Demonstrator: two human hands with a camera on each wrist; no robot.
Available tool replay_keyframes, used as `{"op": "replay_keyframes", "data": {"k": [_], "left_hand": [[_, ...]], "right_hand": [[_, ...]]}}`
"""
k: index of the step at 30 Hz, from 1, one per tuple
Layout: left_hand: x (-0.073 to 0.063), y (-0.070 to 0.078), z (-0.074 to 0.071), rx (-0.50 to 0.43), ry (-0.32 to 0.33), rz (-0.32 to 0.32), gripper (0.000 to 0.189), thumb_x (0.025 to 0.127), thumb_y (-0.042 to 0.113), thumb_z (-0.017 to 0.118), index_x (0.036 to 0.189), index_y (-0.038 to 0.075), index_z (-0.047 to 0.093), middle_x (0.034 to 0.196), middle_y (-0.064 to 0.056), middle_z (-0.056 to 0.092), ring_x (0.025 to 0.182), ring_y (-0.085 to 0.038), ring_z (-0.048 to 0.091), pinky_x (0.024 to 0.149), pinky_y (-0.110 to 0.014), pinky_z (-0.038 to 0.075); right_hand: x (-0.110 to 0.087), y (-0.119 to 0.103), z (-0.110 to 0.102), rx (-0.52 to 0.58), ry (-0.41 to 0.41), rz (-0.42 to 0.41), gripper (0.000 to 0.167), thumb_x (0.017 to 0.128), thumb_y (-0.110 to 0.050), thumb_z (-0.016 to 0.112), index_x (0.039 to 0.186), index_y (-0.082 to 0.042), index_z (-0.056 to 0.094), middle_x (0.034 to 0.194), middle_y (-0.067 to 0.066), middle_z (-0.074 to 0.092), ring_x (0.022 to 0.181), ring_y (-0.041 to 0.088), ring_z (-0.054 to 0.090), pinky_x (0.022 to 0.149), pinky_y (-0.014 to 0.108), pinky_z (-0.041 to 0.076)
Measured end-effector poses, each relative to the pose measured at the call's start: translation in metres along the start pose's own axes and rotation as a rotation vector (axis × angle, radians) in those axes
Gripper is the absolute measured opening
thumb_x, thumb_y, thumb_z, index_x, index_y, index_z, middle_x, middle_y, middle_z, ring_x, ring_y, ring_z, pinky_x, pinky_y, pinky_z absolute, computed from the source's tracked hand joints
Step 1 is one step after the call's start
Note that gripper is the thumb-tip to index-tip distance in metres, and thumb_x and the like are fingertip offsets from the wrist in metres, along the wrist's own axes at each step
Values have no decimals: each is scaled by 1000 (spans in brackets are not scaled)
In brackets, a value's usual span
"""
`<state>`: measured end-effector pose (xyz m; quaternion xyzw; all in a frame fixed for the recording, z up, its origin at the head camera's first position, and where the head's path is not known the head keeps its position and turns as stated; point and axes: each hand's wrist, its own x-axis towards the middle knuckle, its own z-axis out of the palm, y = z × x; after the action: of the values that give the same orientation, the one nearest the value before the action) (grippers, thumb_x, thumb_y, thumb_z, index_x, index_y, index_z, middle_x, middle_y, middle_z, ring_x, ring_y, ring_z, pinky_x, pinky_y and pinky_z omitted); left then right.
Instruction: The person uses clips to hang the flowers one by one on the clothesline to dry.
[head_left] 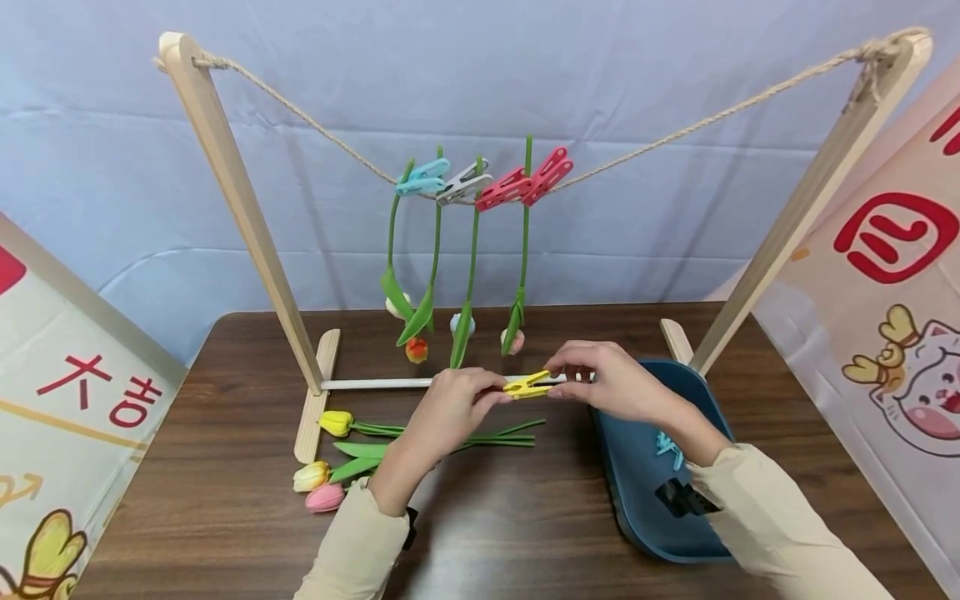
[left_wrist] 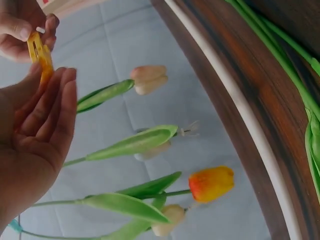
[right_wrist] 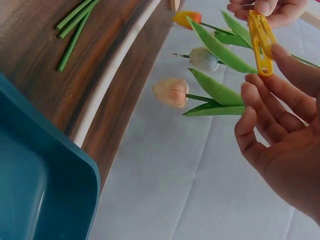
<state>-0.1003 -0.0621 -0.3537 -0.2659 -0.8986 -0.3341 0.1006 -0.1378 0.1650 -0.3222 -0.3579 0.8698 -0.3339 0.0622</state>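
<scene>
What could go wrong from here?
Yellow clip might slip and drop: fingertips of the left hand and right hand pinch it.
Sagging rope: four clips bunch near its low point; adding another might jostle them.
Loose tulips lie under the left forearm, which might brush them.

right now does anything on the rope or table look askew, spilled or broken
No spill or breakage stands out. Mildly odd: the rope sags deeply at its middle, with four clothespins crowded there, and the two leftmost hanging tulips overlap.
</scene>
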Motion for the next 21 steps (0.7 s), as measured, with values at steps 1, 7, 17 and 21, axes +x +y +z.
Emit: {"op": "replay_keyframes", "data": {"k": [1,7,17,21], "left_hand": [[-1,-1,-1,2,-17,-21,12,82,16,67,89,7,71,86,-2,68,73,-11,63,64,-26,49],[-15,-19,0,168,-136,-202,3,82,7,67,82,8,69,79,-2,66,71,-17,62,62,-30,48],[-39,-50,17,391,-228,-459,24,79,-7,57,60,7,56,63,-11,57,58,-30,58,46,-39,44],[-47,-59,27,433,-246,-488,14,79,-7,58,70,3,62,71,-15,61,64,-35,60,51,-44,48]], "right_hand": [[-1,1,0,1,4,6,18,78,-9,71,95,-5,67,82,-3,58,67,9,48,54,25,43],[-9,11,-5,-11,32,50,15,79,-6,70,93,-3,66,80,-4,57,66,10,49,55,25,42],[-29,31,-21,-3,61,110,12,78,-3,69,89,-3,65,78,-2,57,65,9,50,54,25,43],[-35,34,-25,-3,68,138,13,79,-4,68,91,-2,65,79,-1,58,65,10,50,55,24,45]]}}
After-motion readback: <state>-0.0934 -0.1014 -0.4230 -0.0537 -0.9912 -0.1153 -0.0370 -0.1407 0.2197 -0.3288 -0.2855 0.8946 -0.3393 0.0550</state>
